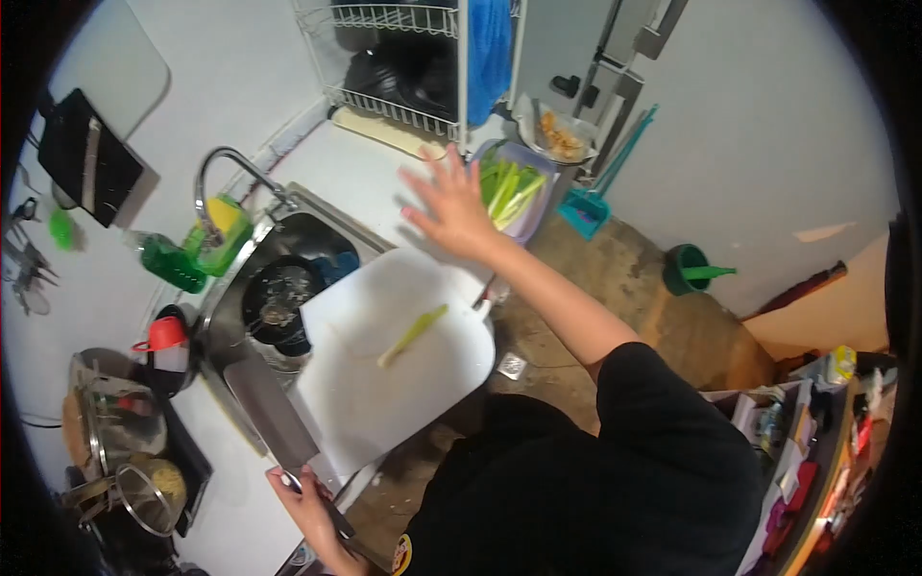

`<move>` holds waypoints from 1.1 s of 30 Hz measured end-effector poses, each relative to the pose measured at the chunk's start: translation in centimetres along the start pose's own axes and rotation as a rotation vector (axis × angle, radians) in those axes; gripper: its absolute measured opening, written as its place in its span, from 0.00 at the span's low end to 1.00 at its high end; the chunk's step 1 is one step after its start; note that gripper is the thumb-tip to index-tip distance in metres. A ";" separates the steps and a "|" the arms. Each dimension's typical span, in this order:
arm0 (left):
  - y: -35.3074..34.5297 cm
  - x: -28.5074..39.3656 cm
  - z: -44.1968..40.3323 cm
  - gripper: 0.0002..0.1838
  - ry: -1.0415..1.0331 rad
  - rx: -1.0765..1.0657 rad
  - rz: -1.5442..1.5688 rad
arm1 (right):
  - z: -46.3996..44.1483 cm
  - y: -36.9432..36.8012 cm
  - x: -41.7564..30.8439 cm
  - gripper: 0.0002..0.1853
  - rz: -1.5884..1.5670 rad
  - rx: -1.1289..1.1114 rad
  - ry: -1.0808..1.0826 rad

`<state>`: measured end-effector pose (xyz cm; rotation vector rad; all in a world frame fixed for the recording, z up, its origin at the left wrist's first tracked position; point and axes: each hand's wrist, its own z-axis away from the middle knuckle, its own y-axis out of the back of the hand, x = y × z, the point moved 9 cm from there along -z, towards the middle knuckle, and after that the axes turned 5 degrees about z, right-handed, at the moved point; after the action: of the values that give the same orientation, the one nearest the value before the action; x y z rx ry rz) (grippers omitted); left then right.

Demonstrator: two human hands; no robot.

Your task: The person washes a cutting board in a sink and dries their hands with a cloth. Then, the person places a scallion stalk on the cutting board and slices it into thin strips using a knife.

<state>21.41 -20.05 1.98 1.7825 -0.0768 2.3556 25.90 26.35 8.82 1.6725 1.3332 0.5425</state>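
At the lower left, my left hand [312,509] is closed around the dark handle of a cleaver [272,413], its broad blade over the sink's edge. My right hand [447,206] is stretched out with fingers spread and holds nothing. It hovers above the counter, just left of a purple tray [541,213] of leafy green stalks [506,182]. A white cutting board [423,403] lies between my hands, partly across the sink. On the board rests one pale green stalk [413,336], with neither hand touching it.
The sink [230,317] holds a dark pan [279,302] beneath a curved faucet [206,178]. A wire rack [389,106] stands behind. A bowl of brownish food [562,134] sits beyond the tray. Strainers and pots [149,494] crowd the lower left.
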 end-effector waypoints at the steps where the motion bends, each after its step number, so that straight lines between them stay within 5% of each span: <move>1: -0.9 0.3 -0.5 0.14 -0.047 -0.037 -0.040 | -0.1 2.5 2.8 0.29 -0.030 0.158 -0.108; 4: -4.4 0.7 -1.4 0.13 -0.068 -0.094 -0.021 | -1.9 7.5 10.6 0.31 -0.121 0.509 -0.295; 6: -8.3 2.8 -1.1 0.16 -0.078 -0.194 0.017 | -5.0 7.8 15.1 0.31 -0.225 0.508 -0.459; 8: -12.9 5.2 -0.1 0.18 -0.190 -0.326 -0.011 | -7.9 7.2 17.8 0.33 -0.313 0.623 -0.400; 10: -17.6 7.5 1.6 0.19 -0.259 -0.419 -0.037 | -11.1 5.3 20.0 0.30 -0.350 0.364 -0.515; 13: -23.9 9.9 4.3 0.20 -0.263 -0.499 0.056 | -11.9 6.2 21.2 0.20 -0.520 0.131 -0.329; 17: -32.5 13.0 5.1 0.23 -0.585 -0.407 -0.114 | -5.8 12.4 16.3 0.17 -1.899 0.054 -0.079; 18: -35.8 15.3 5.7 0.23 -0.691 -0.372 -0.121 | -5.1 10.8 15.6 0.20 -1.957 -0.105 0.073; 20: -41.5 19.5 7.2 0.23 -0.963 -0.264 -0.167 | -2.6 6.7 14.8 0.28 -1.749 -0.117 0.047; 22: -45.6 19.3 6.0 0.24 -0.850 -0.411 0.031 | -2.5 11.8 7.3 0.32 -0.651 0.312 0.539; 26: -48.4 20.1 5.4 0.24 -0.898 -0.488 0.049 | -5.7 12.8 10.3 0.33 -0.659 0.297 0.364; 28: -49.7 15.9 5.2 0.22 -0.381 -0.678 0.148 | -8.1 13.4 11.4 0.33 -0.618 0.328 0.274; 30: -49.8 15.8 6.6 0.23 -0.362 -0.633 0.183 | -10.1 14.6 14.0 0.33 -0.805 0.511 0.253; 33: -49.1 15.5 7.6 0.24 -0.522 -0.545 -0.156 | -12.3 14.1 17.1 0.34 -0.964 0.518 0.178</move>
<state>33.34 28.75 15.41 1.9538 -0.5655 1.5100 29.26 46.60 23.60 1.1330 2.3161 -0.2563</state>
